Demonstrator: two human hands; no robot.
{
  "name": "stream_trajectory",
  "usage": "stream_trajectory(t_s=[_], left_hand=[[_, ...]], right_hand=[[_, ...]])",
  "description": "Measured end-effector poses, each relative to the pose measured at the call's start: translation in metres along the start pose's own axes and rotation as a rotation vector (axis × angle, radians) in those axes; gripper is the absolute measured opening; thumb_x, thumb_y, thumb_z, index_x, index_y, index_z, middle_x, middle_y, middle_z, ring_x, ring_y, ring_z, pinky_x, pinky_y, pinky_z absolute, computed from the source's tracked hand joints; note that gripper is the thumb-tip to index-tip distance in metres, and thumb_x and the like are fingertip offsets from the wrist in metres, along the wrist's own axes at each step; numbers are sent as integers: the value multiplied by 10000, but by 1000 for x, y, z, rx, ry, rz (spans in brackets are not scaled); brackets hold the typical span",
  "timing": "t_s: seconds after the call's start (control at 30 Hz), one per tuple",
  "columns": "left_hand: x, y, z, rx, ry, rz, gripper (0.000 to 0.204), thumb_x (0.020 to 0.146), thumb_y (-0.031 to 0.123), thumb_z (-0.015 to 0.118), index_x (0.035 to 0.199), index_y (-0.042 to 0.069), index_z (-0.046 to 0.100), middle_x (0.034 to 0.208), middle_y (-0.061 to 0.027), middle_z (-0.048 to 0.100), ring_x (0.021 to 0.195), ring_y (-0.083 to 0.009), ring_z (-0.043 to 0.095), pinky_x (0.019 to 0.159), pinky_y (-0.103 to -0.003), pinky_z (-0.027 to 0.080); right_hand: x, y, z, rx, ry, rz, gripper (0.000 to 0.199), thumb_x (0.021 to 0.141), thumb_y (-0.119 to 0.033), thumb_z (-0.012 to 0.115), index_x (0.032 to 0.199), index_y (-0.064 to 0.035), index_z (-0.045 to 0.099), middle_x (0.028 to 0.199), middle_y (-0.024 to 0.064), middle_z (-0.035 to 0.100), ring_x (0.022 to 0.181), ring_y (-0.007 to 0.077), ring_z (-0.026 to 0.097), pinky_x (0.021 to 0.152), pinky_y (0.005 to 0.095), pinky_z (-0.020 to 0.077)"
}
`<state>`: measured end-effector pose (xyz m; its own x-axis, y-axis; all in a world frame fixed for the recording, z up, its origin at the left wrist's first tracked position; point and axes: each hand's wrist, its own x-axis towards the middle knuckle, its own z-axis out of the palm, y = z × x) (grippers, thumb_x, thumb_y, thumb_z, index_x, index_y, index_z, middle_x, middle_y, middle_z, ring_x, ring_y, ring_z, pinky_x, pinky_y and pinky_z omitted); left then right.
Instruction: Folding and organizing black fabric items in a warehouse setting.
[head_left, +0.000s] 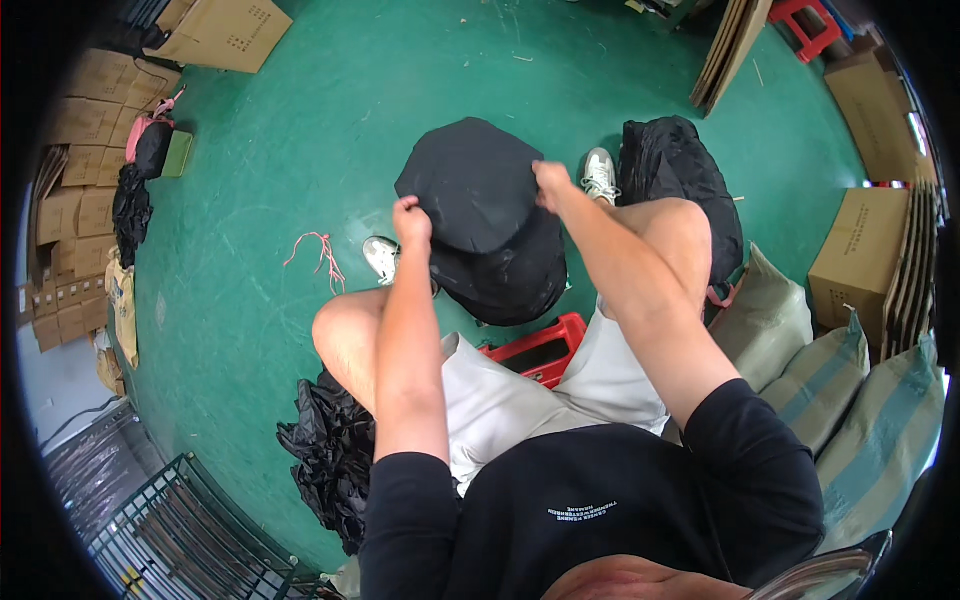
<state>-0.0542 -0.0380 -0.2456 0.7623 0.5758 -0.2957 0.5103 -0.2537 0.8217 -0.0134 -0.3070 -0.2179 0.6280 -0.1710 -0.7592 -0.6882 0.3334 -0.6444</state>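
Between my knees, a flat round piece of black fabric (470,180) is stretched out, its outline slightly angular. My left hand (411,220) is closed on its near left edge. On the right edge, my right hand (551,185) grips it with bent fingers. Below the round piece stands a bulging black bag or stack of black fabric (505,275), partly covered by it. Whether the two are joined I cannot tell. The red plastic stool (548,350) beneath me shows between my thighs.
Beside my right foot sits a full black bag (675,180); crumpled black plastic (325,455) lies by my left leg. Pink string (320,255) is on the green floor. Woven sacks (770,320) stand at right, stacked cartons (85,210) at left, and a metal rack (190,530) lower left.
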Motion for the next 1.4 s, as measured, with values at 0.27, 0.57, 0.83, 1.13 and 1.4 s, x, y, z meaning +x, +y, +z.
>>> stream_trajectory(t_s=[0.27,0.57,0.83,1.13,1.4], left_hand=[[-117,-55,-3,265,70,-94,156,837,93,486,928,111,612,922,-190,669,899,-372,636,816,-439,480],[-125,-89,-7,-38,62,-256,262,804,137,650,1030,23,585,978,-187,657,951,-344,627,853,-415,476],[-186,-58,-15,-87,31,-357,481,769,91,734,1125,-4,424,905,-213,626,581,-268,642,477,-344,504],[-180,-70,-17,12,-199,-463,369,772,14,658,1068,-40,444,739,-150,643,537,-213,634,455,-327,507],[-183,-82,-43,157,-392,-566,246,832,198,657,686,1,675,685,-77,669,534,-177,629,478,-292,501]], right_hand=[[-38,99,-68,-327,215,64,271,909,-289,551,933,-29,623,810,110,605,626,245,588,461,383,470],[-87,104,-65,-521,38,17,368,883,-263,626,1108,27,619,904,131,672,549,209,640,412,298,439],[-107,133,-68,-753,-27,111,235,869,-236,627,819,-8,654,695,91,675,515,185,632,405,320,423],[-64,14,-102,-1246,-468,312,253,830,-301,650,855,-50,655,724,119,693,588,254,679,491,373,534],[-88,-153,-126,-1624,44,-259,391,848,-330,612,839,53,686,828,181,702,731,274,700,661,366,553]])
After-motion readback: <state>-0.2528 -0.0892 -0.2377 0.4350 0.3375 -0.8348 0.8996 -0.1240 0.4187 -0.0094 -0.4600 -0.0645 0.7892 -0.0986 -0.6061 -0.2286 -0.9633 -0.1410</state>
